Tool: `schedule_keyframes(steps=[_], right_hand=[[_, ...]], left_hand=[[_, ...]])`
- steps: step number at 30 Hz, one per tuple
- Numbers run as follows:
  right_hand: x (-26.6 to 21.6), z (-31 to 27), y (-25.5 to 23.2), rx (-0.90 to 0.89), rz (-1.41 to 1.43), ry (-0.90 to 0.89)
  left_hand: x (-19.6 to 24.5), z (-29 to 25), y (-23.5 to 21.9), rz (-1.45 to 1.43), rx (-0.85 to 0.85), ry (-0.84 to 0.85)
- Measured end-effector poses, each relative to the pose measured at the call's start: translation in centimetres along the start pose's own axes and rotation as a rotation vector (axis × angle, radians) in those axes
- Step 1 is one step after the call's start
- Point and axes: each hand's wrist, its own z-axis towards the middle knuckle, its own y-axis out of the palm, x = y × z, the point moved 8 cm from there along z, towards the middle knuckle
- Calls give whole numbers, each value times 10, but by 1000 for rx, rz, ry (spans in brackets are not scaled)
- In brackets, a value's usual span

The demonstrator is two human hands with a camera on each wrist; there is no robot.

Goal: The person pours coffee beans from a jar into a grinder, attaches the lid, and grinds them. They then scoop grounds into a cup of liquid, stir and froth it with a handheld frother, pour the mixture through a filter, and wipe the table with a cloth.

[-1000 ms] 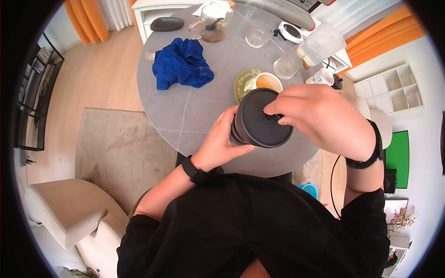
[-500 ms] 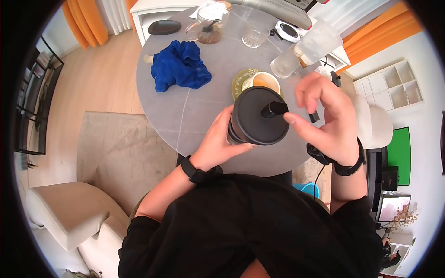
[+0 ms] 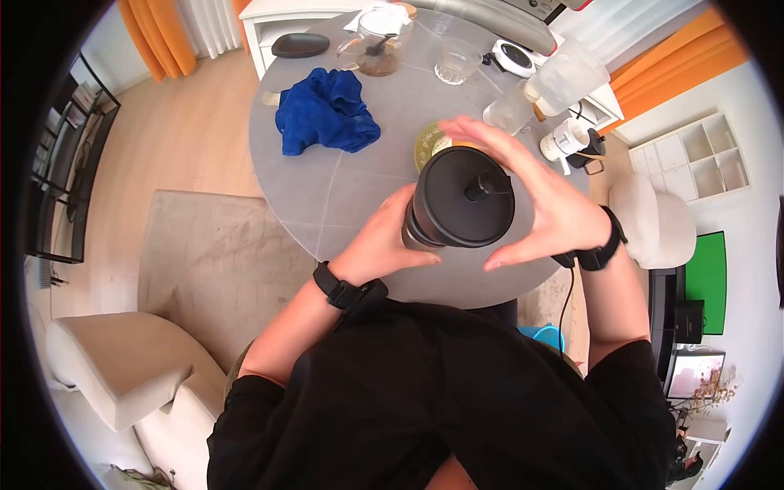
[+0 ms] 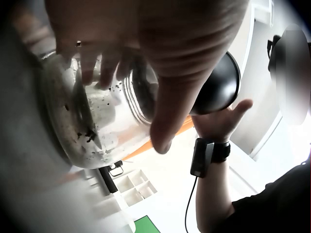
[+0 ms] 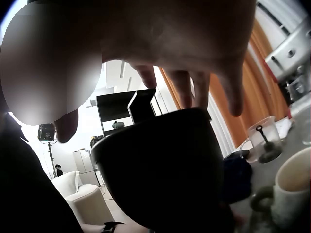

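Observation:
My left hand [image 3: 380, 241] grips a glass jar [image 4: 109, 131] from the side, fingers wrapped round its body; dark specks cling to the inside of the glass. The jar's wide black top [image 3: 457, 208] is tilted toward me, and a short black handle-like piece [image 5: 141, 107] stands up from its lid. Around the lid, my right hand [image 3: 559, 204] is spread wide, thumb on the near side and fingers on the far side, holding nothing. Just beyond the lid, a green saucer [image 3: 426, 149] is partly covered by the jar and right hand.
On the grey table [image 3: 327, 192] lie a crumpled blue cloth [image 3: 327, 114] and a dark oval dish [image 3: 300, 46]. A glass server [image 3: 380, 55], a tumbler [image 3: 457, 62] and a clear pitcher [image 3: 567, 77] stand at the back. A white mug [image 3: 563, 140] is near the right edge.
My right hand has let go of the piece on the lid, drawn back to the right, then spread around the lid. My left hand keeps its grip on the jar.

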Motion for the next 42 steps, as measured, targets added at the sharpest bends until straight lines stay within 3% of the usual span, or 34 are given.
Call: schedule_keyframes(steps=[2,3,8,10,14,18,20,22,23,26,28,30,32,34,36,38,40,42], right_hand=[[14,6,12,-129,-14,-57],[20,6,13,-122,102,-12],[19,-2,29,-28,97,82],[24,-15,25,250,96,152],[13,-28,36,412,-142,242],[13,-33,14,203,-16,212],[-1,-21,-2,131,-149,145],[-7,-8,5,-115,-106,-29],[1,-4,7,-114,62,-26],[16,3,14,-169,95,42],[9,0,20,-111,-41,-27],[10,-8,20,139,-210,144],[14,-15,22,158,-191,176],[23,-24,20,104,185,63],[33,-28,20,47,306,47],[59,-33,32,82,589,190],[76,-35,51,101,619,237],[79,-31,60,140,356,195]], left_hand=[[3,0,-1,71,3,41],[1,0,-1,66,0,31],[-2,0,0,26,0,17],[-1,-2,0,40,33,-16],[-3,-3,9,80,78,-52],[1,-5,2,115,118,-38],[2,-5,2,98,104,-32],[4,-6,2,107,115,-9],[5,-6,2,108,113,-7],[6,-4,3,86,72,-33],[4,-5,2,95,96,-25],[5,-5,2,102,105,-34],[5,-5,2,115,103,-39],[2,-6,3,79,87,-56],[3,-5,3,85,76,-51],[4,-4,3,97,66,-47],[2,-3,5,69,30,-90],[6,-2,5,68,12,-90]])
